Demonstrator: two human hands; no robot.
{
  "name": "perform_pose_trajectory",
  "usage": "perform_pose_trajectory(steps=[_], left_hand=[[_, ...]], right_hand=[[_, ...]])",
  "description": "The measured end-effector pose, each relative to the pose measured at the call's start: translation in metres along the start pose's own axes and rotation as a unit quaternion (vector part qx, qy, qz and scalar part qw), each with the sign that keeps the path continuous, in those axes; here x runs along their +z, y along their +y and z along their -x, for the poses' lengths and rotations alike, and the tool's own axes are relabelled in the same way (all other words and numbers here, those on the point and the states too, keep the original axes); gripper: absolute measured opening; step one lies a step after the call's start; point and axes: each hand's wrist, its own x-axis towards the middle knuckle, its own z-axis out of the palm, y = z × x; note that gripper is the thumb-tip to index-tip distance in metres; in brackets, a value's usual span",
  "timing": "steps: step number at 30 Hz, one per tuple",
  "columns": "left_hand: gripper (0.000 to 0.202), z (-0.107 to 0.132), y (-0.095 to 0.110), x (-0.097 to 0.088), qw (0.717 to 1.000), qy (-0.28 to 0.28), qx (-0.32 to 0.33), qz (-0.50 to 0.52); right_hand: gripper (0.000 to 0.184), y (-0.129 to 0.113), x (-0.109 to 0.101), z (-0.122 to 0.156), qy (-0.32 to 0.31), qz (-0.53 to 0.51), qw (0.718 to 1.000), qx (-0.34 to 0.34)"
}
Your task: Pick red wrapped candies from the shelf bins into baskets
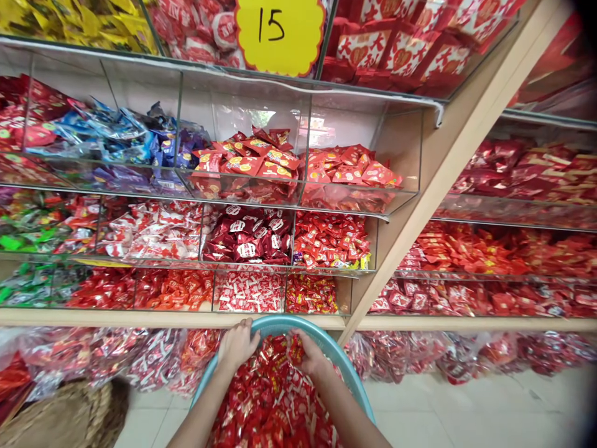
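Note:
A blue plastic basin full of red wrapped candies stands in front of me, against the low edge of the shelves. My left hand grips the basin's far left rim, fingers over the outside and thumb toward the candies. Inside the basin, at the far right, my right hand is closed on wrapped candy in red and gold. How many pieces it holds I cannot tell. Just beyond the rim, a bin of small red-and-gold candies sits beside one of pink-and-white candies.
Clear-walled shelf bins hold candies in blue, dark red and other colours. A yellow price tag reads 15. A wooden post slants at right. Bagged candies lie under the shelf; a woven basket stands lower left.

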Motion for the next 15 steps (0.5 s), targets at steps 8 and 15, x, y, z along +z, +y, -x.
perform_pose_trajectory(steps=[8,15], left_hand=[[0.039,-0.001,-0.001,0.002,1.000,0.010,0.009,-0.006],[0.040,-0.001,0.000,0.002,1.000,0.004,0.001,-0.005]], right_hand=[[0.018,-0.013,0.005,0.016,-0.027,-0.144,0.977,0.153],[0.014,-0.012,0.008,0.026,-0.089,-0.120,0.981,0.126]])
